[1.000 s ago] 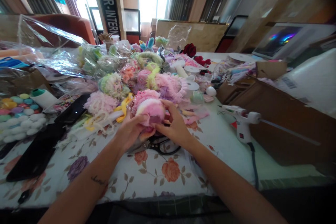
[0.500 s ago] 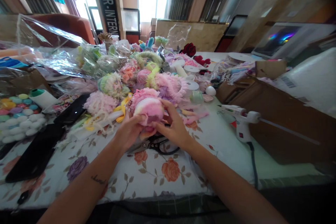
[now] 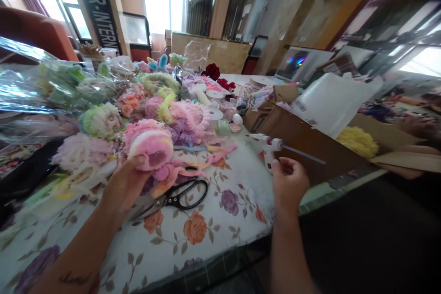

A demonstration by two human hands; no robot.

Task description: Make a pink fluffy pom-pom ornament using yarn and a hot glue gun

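Note:
My left hand (image 3: 126, 183) is closed on the edge of a fluffy pink plush piece (image 3: 151, 149), which has a pale band and a dark opening at its front. Pink and peach fuzzy strips (image 3: 203, 161) trail beside it over the table. At the right, my right hand (image 3: 291, 181) has its fingers curled at the handle of a white glue gun (image 3: 267, 144); they partly cover the handle. A clear glue stick (image 3: 303, 154) sticks out behind the gun. Black-handled scissors (image 3: 182, 195) lie on the flowered cloth below the plush piece.
Pastel fuzzy trims and plush flowers (image 3: 103, 119) are heaped across the table. Behind the glue gun stands a cardboard box (image 3: 310, 147) with a white plastic package (image 3: 334, 101) on top. Yellow fluff (image 3: 358, 141) sits farther right. A white egg-shaped ball (image 3: 237, 118) lies near the box.
My right hand has left the plush piece and moved right to the glue gun's handle. My left hand keeps the plush piece. The view has turned right, and the scissors show more fully.

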